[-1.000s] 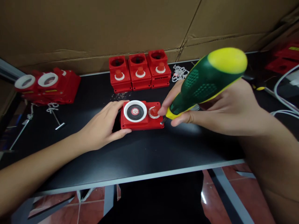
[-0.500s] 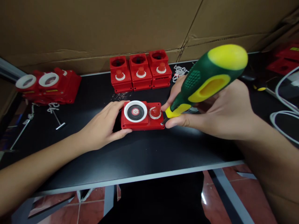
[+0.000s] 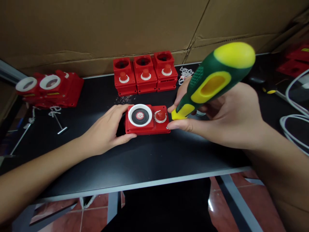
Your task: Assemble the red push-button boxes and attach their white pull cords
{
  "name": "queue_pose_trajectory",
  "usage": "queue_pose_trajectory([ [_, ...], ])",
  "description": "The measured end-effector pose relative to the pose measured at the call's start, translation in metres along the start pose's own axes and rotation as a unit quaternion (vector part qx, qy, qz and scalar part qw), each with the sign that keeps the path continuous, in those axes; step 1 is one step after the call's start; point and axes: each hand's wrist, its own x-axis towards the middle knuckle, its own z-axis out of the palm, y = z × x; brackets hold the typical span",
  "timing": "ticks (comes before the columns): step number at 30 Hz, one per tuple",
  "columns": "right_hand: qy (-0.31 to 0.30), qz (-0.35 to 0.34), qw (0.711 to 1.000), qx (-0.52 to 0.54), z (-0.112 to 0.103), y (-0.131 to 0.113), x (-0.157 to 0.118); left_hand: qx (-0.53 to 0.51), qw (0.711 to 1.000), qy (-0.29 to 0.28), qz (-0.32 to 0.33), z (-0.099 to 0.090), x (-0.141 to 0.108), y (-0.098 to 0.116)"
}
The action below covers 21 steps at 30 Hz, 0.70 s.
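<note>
Three red housings (image 3: 145,74) stand side by side at 12 o'clock from the red unit (image 3: 148,128), against a creased brown cardboard wall (image 3: 103,29), with fine crumbs (image 3: 125,98) just in front of them. More red housings with white rings (image 3: 50,82) sit at 10 o'clock, a metal T-bar (image 3: 62,130) with knotted cord at 9, a white string tangle (image 3: 185,73) at 1, and a white looped cable (image 3: 289,120) at 3. The screwdriver (image 3: 212,77) leans up toward 2 o'clock, its bulky handle hiding part of the right hand (image 3: 231,119) and the tabletop (image 3: 120,161) beyond. Black surface shows from the red unit to the pale front edge (image 3: 145,183) at 6 o'clock; on the far side the gap to the three red housings is narrow. The left hand (image 3: 103,130) has its thumb and fingers parted around the red unit's 9 o'clock end, bracing it on the tabletop. The right hand pinches the screwdriver's neck, fingers nearly closed, by the 4 o'clock corner; the thumb hides the tip. Smooth, glossy red casing carries a ribbed white ring around a black disc, beside a domed red knob (image 3: 160,115); the handle is green and yellow, partly dimpled.
</note>
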Motion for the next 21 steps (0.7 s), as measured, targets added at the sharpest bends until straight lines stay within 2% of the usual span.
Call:
queue_pose_trajectory([
  [11, 0.021, -0.003, 1.000, -0.002, 0.002, 0.002, -0.004, -0.026, 0.999, 0.029, 0.030, 0.005, -0.006, -0.006],
  [17, 0.007, -0.021, 0.998, 0.056, 0.003, 0.012, -0.001, -0.028, 0.999, 0.031, 0.033, 0.004, -0.004, -0.004],
  [21, 0.042, -0.047, 0.992, 0.106, 0.001, 0.002, 0.001, -0.014, 0.998, 0.038, 0.039, 0.001, -0.004, -0.001],
])
